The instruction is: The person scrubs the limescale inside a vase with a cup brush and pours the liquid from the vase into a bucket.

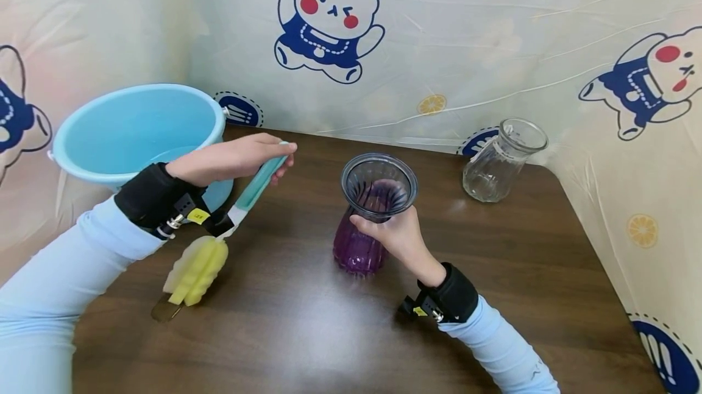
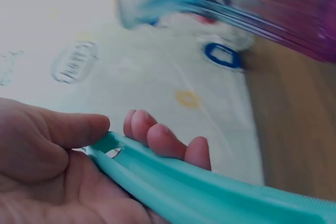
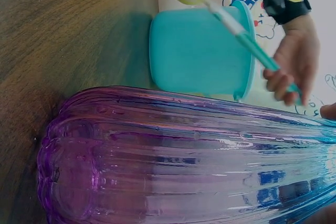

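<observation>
Two hands show on my feed: the left hand [image 1: 233, 158], right of the bucket [image 1: 128, 123], grips the brush [image 1: 259, 184] by its handle, sponge toward near left; the right hand [image 1: 400, 234] clasps the vase [image 1: 358, 246] mid-scene, left of the jar [image 1: 490, 176].

There are two vases [image 1: 355, 249] [image 1: 490, 176], one bucket [image 1: 123, 117], one brush [image 1: 259, 184].
</observation>
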### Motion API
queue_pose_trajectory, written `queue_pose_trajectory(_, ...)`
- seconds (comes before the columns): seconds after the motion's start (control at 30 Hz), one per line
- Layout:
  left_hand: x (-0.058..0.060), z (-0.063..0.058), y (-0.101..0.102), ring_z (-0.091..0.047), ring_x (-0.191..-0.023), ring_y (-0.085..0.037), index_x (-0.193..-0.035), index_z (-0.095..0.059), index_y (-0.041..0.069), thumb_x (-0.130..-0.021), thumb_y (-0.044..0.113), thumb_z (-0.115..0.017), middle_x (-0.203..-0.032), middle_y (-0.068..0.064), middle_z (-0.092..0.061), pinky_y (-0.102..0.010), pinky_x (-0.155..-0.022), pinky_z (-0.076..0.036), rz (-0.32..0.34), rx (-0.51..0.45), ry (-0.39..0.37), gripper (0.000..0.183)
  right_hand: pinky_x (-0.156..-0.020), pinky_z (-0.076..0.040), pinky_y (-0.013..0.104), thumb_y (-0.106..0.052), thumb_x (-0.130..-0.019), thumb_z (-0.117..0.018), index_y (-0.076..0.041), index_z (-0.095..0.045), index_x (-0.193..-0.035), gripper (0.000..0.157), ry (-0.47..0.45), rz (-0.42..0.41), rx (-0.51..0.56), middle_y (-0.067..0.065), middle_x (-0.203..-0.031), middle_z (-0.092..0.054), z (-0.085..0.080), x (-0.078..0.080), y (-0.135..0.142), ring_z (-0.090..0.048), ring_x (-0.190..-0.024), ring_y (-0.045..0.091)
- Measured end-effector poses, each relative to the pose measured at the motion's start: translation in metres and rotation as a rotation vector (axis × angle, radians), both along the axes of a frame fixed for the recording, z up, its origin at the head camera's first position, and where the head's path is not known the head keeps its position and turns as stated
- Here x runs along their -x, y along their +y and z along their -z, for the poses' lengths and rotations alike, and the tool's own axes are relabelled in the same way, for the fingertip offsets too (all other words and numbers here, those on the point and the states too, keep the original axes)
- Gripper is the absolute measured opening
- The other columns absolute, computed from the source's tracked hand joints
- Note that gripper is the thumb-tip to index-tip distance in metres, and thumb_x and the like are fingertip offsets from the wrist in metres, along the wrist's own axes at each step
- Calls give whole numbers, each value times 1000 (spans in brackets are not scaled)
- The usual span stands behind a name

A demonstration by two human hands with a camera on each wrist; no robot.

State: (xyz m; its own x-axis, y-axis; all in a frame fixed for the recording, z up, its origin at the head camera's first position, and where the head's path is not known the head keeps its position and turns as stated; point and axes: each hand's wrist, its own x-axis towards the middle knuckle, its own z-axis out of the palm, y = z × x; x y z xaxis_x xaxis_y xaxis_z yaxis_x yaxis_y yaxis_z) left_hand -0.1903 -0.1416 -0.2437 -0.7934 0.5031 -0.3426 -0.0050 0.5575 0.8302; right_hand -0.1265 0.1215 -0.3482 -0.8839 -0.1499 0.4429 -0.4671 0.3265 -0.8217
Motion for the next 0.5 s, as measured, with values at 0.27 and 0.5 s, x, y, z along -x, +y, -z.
queue_pose_trajectory(0.27, -15, -31, 4, -48, -71, -21, -91, -47, -1, -99, 31, -33, -75, -8, -45, -32, -69, -46, -52, -152, 97, 35, -83, -47, 43, -3, -64, -78, 6, -45, -114, 61, 1, -3, 9, 20, -105, -57, 1, 0, 1, -58, -97, 31)
queue_pose_trajectory(0.5, -26, -47, -8, -45, -74, -23, -90, -46, 1, -97, 37, -36, -75, -9, -42, -32, -74, -44, -62, -342, 160, 38, -83, -46, 41, -7, -62, -80, 5, -47, -112, 61, 8, 14, -14, 19, -104, -57, 3, 0, 2, -58, -95, 29)
